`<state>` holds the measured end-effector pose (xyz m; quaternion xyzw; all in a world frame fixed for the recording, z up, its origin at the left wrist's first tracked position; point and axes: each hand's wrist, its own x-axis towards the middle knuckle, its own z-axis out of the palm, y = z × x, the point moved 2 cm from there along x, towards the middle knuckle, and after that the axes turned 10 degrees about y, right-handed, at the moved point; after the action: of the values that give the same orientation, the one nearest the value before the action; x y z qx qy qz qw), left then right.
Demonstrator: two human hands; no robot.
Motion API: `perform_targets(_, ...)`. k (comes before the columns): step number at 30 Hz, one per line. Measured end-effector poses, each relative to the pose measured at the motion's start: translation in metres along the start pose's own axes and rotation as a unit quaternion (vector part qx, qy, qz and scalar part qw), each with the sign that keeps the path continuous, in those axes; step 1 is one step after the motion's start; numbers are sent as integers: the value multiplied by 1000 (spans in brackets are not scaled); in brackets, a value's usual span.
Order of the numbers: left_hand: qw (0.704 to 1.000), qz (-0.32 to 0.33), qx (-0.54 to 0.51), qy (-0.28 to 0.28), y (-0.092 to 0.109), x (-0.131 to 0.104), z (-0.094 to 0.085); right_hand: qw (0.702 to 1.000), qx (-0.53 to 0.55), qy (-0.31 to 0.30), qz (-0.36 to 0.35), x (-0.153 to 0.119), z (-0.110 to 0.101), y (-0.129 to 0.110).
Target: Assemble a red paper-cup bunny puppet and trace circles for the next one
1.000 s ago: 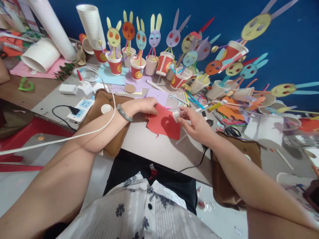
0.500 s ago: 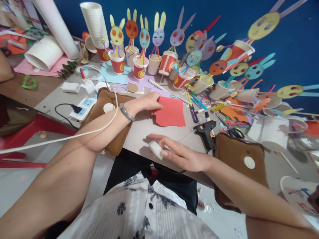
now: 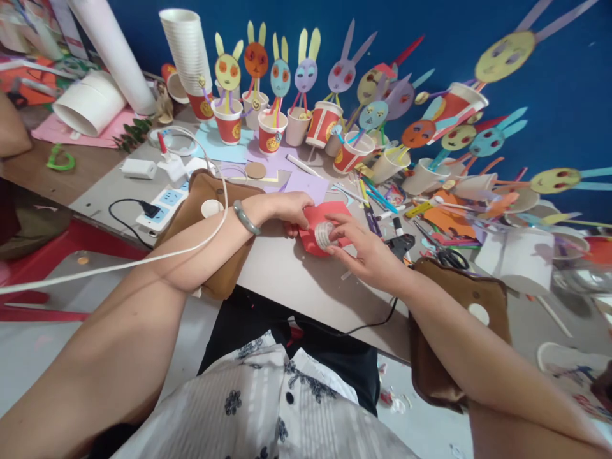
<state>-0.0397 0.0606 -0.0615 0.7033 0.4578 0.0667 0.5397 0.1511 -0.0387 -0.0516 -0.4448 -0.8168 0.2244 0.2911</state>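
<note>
My left hand (image 3: 297,210) grips the left edge of a red paper sheet (image 3: 339,210) near the table's front. In my right hand (image 3: 356,245) is a small whitish round object (image 3: 324,235), pinched between thumb and fingers over the red paper. It looks like a roll or a small cup; its exact kind is unclear. A purple paper (image 3: 308,187) lies just behind the red one. The black glue gun (image 3: 400,245) is right of my right hand, partly hidden by it.
Paper cups with rabbit figures (image 3: 271,131) line the back. Scissors (image 3: 447,255) and brown cushions (image 3: 461,306) are at the right. A power strip (image 3: 165,207) is at the left, and a white cable (image 3: 182,254) crosses above my left forearm.
My right hand has moved up and right, bringing the whitish object from the table's front edge onto the red paper. The red paper looks tilted or bent, and purple paper shows behind it.
</note>
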Motion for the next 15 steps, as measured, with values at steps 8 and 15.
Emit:
perform_targets(8, 995, 42, 85, 20, 3, -3, -18, 999, -5, 34, 19, 10, -3, 13)
perform_targets(15, 994, 65, -76, 46, 1, -3, -31, 944, 221, 222, 107, 4, -37, 16)
